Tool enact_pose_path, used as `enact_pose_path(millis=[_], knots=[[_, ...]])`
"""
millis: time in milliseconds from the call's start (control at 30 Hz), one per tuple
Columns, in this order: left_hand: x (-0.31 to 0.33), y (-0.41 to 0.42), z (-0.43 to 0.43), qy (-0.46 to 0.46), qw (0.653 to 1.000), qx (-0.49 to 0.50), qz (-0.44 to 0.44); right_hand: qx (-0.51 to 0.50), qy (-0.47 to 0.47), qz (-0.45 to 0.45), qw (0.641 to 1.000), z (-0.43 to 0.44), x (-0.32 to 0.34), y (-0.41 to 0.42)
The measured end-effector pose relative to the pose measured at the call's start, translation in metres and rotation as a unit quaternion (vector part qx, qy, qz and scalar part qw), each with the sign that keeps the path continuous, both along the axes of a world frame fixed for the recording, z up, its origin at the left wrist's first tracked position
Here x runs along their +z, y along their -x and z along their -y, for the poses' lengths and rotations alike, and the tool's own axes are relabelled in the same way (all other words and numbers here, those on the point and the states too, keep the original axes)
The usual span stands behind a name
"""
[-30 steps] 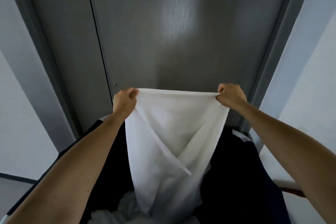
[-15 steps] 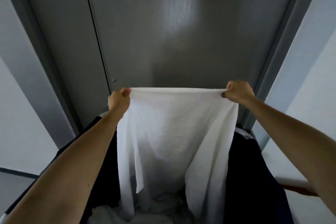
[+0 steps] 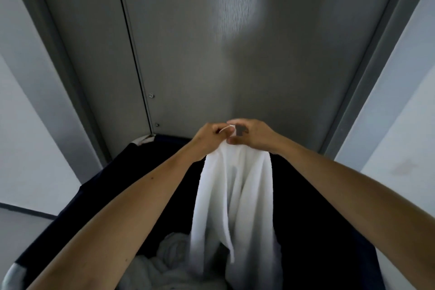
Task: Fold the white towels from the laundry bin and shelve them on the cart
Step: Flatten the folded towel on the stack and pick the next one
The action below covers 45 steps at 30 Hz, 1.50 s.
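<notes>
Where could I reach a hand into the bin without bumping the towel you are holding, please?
Open gaps lie between the hanging towel and the bin walls on either side. Crowded: the centre, where left hand and right hand grip it, and the heaped towels below left.

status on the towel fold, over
Left hand and right hand together, both pinching top edge of white terry towel. Towel hangs doubled into dark fabric laundry bin, more white towels below. Nothing blocking.

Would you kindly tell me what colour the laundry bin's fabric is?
The bin is dark navy, nearly black; the head view shows it.
</notes>
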<state>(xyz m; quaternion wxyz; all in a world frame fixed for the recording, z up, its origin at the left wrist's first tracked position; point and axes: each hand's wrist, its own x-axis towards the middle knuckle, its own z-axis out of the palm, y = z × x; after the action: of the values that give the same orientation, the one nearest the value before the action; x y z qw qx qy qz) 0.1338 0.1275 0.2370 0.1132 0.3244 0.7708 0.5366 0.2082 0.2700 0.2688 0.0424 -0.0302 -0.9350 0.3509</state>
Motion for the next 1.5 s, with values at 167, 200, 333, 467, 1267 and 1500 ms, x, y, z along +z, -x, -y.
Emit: enact_pose_path(millis=[167,200,333,467,1267,1500], knots=[[-0.003,-0.004,0.002,0.001,1.0,0.001,0.015,-0.001,-0.079,0.0,0.997,0.001,-0.005,0.0],[-0.003,-0.005,0.002,0.002,1.0,0.004,0.012,-0.002,-0.081,0.006,0.997,0.0,-0.006,0.001],[0.001,-0.006,0.001,0.125,0.984,0.066,-0.105,-0.05,-0.076,-0.018,0.996,-0.001,-0.002,0.002],[-0.016,0.002,0.016,0.214,0.955,0.147,-0.139,-0.104,-0.031,-0.081,0.991,-0.009,0.012,0.001],[-0.026,0.007,0.048,0.298,0.952,0.02,-0.073,-0.213,-0.065,-0.041,0.974,-0.06,-0.026,-0.016],[-0.011,-0.015,0.018,0.22,0.965,0.014,-0.146,-0.001,-0.092,0.069,0.993,-0.008,-0.035,-0.012]])
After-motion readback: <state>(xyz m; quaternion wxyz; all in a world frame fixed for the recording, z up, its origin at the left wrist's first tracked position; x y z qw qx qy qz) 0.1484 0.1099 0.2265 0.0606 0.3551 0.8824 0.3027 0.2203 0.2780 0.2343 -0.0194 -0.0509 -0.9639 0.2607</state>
